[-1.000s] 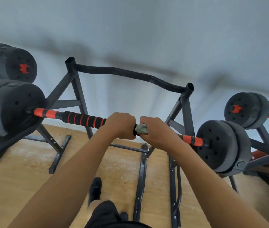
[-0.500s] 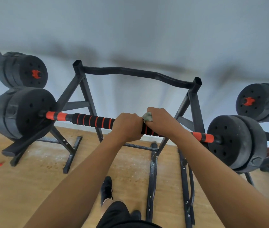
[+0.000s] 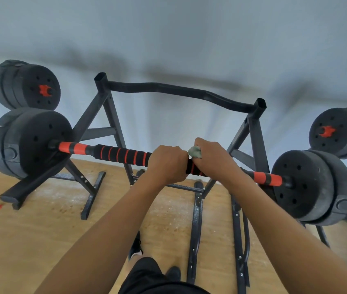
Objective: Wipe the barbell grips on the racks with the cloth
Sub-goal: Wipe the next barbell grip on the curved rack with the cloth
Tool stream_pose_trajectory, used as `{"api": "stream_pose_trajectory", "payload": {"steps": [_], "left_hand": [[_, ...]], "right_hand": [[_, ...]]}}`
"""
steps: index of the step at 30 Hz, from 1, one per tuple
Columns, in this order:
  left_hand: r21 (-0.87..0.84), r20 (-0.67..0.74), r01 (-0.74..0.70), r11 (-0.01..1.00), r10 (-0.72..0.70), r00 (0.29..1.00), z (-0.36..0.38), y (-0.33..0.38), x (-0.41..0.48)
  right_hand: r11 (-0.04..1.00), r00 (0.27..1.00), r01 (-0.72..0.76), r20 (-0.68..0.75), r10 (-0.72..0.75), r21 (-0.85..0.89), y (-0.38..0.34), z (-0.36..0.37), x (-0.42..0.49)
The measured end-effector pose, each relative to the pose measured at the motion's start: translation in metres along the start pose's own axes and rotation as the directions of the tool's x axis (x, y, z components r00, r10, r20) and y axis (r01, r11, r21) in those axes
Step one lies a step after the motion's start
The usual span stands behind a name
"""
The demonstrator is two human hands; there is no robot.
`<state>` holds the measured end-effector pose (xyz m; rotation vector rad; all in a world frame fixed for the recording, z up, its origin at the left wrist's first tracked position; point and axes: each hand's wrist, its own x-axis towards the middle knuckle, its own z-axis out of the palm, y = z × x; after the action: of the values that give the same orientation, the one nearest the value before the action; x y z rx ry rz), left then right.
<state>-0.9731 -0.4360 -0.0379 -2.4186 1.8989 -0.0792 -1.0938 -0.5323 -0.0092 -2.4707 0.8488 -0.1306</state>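
Right hand (image 3: 212,161) holds cloth (image 3: 195,151) on grip (image 3: 121,154); left hand (image 3: 168,166) clasps grip; rack (image 3: 181,92) behind.

Ribbed foam grip (image 3: 123,154); matt metal rack (image 3: 113,115); wood floor (image 3: 30,236).

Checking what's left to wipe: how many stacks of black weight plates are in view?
4. Upper-left stack, lower-left stack and lower-right stack on the gripped barbell, upper-right stack. Others may be hidden.
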Motion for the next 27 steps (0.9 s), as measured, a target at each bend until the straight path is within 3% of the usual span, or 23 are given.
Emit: {"api": "stream_pose_trajectory", "payload": {"steps": [3, 5, 9, 13, 18, 22, 27], "left_hand": [[0.000, -0.015, 0.008, 1.000, -0.008, 1.000, 0.002, -0.001, -0.003], [-0.010, -0.048, 0.004, 1.000, -0.004, 0.999, 0.004, 0.000, -0.006], [-0.048, -0.123, 0.013, 0.999, -0.018, 0.992, 0.016, 0.003, -0.014], [-0.050, -0.202, 0.030, 0.998, -0.040, 0.979, 0.023, 0.003, -0.015], [-0.052, -0.246, 0.028, 0.998, -0.040, 0.968, 0.024, 0.004, -0.015], [-0.057, -0.226, 0.018, 0.998, -0.031, 0.974, 0.028, 0.004, -0.016], [-0.106, -0.202, 0.015, 0.994, -0.037, 0.979, 0.021, 0.004, -0.024]], "right_hand": [[1.000, 0.959, 0.003, 0.284, 0.005, -0.027, 0.008, -0.011, 0.029], [0.996, 0.928, -0.003, 0.371, 0.034, -0.085, 0.016, -0.023, 0.044], [0.997, 0.969, -0.011, 0.247, 0.028, -0.071, 0.018, -0.033, 0.045], [0.988, 0.941, 0.104, 0.333, -0.060, -0.117, -0.008, -0.017, 0.016], [0.997, 0.980, 0.077, 0.183, -0.073, -0.013, -0.012, -0.013, -0.019], [0.949, 0.979, 0.189, 0.128, -0.161, -0.252, -0.020, -0.014, -0.045], [0.979, 0.957, 0.169, 0.256, -0.135, -0.117, -0.027, -0.021, -0.072]]}}
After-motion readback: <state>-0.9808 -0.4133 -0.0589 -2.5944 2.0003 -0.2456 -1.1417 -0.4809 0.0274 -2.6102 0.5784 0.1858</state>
